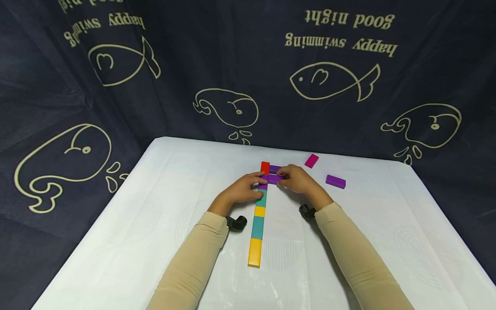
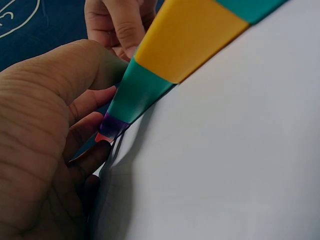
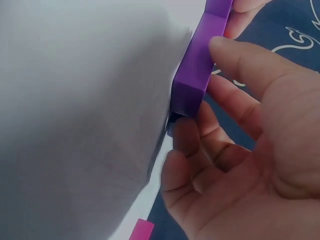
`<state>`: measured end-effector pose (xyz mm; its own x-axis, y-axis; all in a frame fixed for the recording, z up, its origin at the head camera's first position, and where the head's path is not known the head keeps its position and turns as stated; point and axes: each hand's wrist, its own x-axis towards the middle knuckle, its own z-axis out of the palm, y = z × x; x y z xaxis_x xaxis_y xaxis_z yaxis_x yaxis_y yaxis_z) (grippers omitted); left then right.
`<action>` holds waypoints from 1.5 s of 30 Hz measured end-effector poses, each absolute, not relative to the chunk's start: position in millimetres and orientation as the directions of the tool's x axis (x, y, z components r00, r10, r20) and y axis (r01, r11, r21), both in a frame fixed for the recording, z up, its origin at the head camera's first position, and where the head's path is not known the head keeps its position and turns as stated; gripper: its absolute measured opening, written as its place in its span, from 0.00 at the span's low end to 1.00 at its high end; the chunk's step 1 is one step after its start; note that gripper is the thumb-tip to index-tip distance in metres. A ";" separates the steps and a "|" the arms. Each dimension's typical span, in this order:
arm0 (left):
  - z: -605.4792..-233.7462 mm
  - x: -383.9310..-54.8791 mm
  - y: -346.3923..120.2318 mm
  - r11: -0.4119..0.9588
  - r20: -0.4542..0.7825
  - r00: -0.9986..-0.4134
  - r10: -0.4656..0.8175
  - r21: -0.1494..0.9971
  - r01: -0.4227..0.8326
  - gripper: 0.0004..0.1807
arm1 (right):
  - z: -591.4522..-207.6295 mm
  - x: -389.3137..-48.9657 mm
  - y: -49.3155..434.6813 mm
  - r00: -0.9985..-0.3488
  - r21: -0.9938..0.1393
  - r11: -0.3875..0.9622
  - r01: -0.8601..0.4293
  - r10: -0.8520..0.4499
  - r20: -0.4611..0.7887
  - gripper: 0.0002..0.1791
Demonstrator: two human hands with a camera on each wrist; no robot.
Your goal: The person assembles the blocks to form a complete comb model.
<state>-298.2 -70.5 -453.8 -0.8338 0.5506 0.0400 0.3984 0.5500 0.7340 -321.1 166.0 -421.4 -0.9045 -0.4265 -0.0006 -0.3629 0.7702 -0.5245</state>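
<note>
A row of coloured blocks runs away along the table. At its far end is a red block (image 1: 265,167), then a purple block (image 1: 263,186), a teal block (image 1: 261,200) and more. My left hand (image 1: 245,188) lies against the row's left side, fingertips over the purple part and thumb at the teal block. From the right side of the row stick out two purple blocks, a nearer one (image 1: 273,179) and a farther one (image 1: 275,169). With thumb and fingers, my right hand (image 1: 296,178) pinches the nearer one, whose end shows in the right wrist view.
Toward me the row continues with a small yellow block (image 1: 260,211), another teal block (image 1: 257,227) and a long yellow block (image 1: 254,252). Loose on the right are a magenta block (image 1: 311,161) and a purple block (image 1: 335,181). A dark printed curtain (image 1: 271,120) hangs behind the white table (image 1: 348,258).
</note>
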 end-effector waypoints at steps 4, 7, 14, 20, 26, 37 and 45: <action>-454.9 -298.6 -70.0 0.554 0.033 -0.835 0.549 0.734 0.393 0.26 | -414.2 -318.1 172.5 -0.918 -0.583 0.750 -0.314 -0.395 -0.013 0.17; -454.8 -297.8 -69.7 0.566 0.025 -0.840 0.542 0.729 0.386 0.25 | -404.3 -312.8 183.7 -0.925 -0.628 0.722 -0.291 -0.379 -0.007 0.19; -454.0 -297.0 -69.0 0.572 0.024 -0.846 0.533 0.726 0.381 0.25 | -391.9 -300.7 234.9 -0.942 -0.661 0.694 -0.287 -0.330 0.063 0.21; -452.4 -296.0 -70.5 0.572 0.027 -0.850 0.526 0.728 0.377 0.25 | -392.7 -294.9 283.4 -0.970 -0.639 0.739 -0.212 -0.237 0.048 0.24; -451.7 -293.6 -70.6 0.561 0.021 -0.848 0.530 0.741 0.369 0.25 | -397.9 -292.3 319.9 -0.984 -0.626 0.765 -0.149 -0.179 0.016 0.26; -452.4 -293.3 -66.9 0.564 0.024 -0.846 0.532 0.735 0.376 0.26 | -415.4 -295.5 345.7 -0.978 -0.656 0.750 -0.079 -0.185 -0.093 0.30; -450.3 -292.6 -68.2 0.563 0.023 -0.849 0.527 0.739 0.370 0.26 | -422.8 -300.0 346.9 -0.978 -0.653 0.753 -0.076 -0.184 -0.098 0.26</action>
<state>-292.6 -68.2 -450.3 -0.8493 0.5273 0.0234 0.3698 0.5627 0.7393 -300.0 346.9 -422.8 -0.9782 -0.1835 -0.0976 -0.0761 0.7532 -0.6534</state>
